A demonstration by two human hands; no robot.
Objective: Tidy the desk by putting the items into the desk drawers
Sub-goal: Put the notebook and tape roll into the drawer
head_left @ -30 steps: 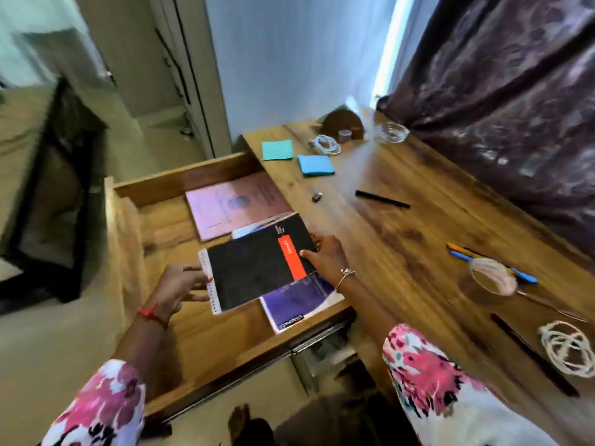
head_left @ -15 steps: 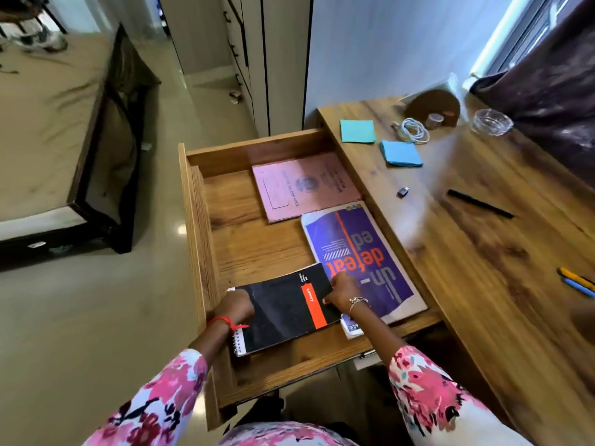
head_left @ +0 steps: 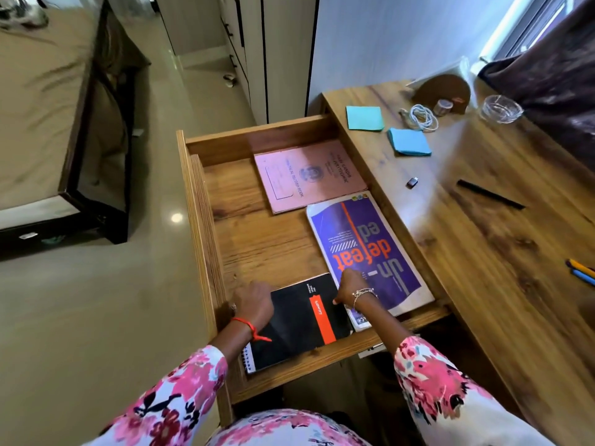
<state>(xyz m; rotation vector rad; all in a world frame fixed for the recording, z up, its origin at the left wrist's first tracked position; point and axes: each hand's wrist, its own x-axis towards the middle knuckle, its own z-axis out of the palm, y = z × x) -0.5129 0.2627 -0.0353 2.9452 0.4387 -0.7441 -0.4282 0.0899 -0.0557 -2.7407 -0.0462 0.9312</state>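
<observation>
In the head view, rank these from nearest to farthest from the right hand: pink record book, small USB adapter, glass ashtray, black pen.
From the right hand:
1. Pink record book, at the back of the drawer.
2. Small USB adapter, on the desk just past the drawer edge.
3. Black pen, farther right on the desk.
4. Glass ashtray, at the far end by the curtain.

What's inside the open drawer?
Three books lie in the open drawer: a pink record book at the back, a purple book, and a black spiral notebook under both hands. Anything beneath the books is covered.
</observation>
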